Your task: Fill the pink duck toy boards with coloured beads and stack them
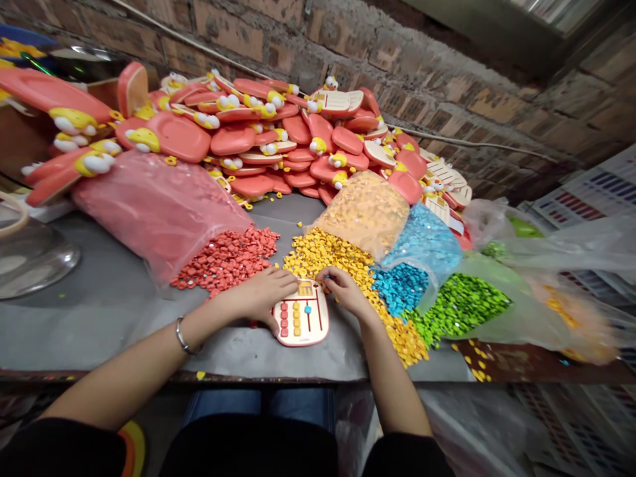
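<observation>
Two bare hands at a cream-and-red plastic abacus-style board (318,329) on a grey metal-topped surface (89,318)

The left hand (261,296) lies across the board's upper left edge with its grip open, while the right hand (342,293) closes its grip into a pinch at the top right corner; anything held there is hidden. Red and yellow beads (291,321) stand in rows on the board, which lies flat at the front of the surface. Beyond it, a clear plastic bag of pink pieces (159,215), a clear bag of orange-yellow pieces (365,212), a clear bag of blue pieces (424,242) and a clear bag of green pieces (501,298) fan outward. Loose red, yellow, blue and green piles (322,255) spill before them, below a heap of coral-pink shaped boards (248,139).
</observation>
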### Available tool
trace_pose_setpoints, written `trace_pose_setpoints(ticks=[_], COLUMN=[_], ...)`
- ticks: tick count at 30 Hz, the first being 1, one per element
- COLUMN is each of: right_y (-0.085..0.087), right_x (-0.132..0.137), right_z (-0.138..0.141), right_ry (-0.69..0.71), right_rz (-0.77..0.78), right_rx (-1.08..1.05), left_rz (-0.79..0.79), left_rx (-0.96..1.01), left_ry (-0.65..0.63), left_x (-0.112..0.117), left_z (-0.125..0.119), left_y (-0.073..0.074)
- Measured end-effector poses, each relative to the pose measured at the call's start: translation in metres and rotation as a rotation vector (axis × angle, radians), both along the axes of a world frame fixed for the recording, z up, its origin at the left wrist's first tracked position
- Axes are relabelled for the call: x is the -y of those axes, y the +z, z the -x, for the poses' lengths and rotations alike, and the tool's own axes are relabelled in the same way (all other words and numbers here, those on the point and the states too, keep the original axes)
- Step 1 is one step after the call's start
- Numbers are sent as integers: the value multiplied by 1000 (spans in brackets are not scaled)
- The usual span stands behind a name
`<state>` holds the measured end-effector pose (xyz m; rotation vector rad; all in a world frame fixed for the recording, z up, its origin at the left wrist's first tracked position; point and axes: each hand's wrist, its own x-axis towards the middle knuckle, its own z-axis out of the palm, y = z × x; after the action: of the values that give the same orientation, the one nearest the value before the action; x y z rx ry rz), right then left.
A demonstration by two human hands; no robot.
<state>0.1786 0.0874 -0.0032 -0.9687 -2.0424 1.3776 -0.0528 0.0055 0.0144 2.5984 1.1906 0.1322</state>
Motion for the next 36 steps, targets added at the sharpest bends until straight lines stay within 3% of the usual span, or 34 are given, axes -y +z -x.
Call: trace_pose_setpoints(ticks=[5,11,17,22,30,36], right_y=[-4,-1,-7,-12,-10,-6], right_x=[2,0,-4,-4,-2,-5], right_z=[2,2,2,1,3,0], right_ry=[-34,-74,-102,-43,10,-9], right_rz=[55,-105,-74,-210,-328,-264], right_rx=[-22,33,16,35,167,181], left_rz=[58,149,159,228,181,149], left_rx=[-26,-37,-29,-42,-22,-7], left_ry=[-30,-45,-32,-43,-32,-26], left_x=[4,8,9,11,11,10], left_z=[0,-2,-2,-4,-1,1], left_y=[3,5,4,6,3,-1])
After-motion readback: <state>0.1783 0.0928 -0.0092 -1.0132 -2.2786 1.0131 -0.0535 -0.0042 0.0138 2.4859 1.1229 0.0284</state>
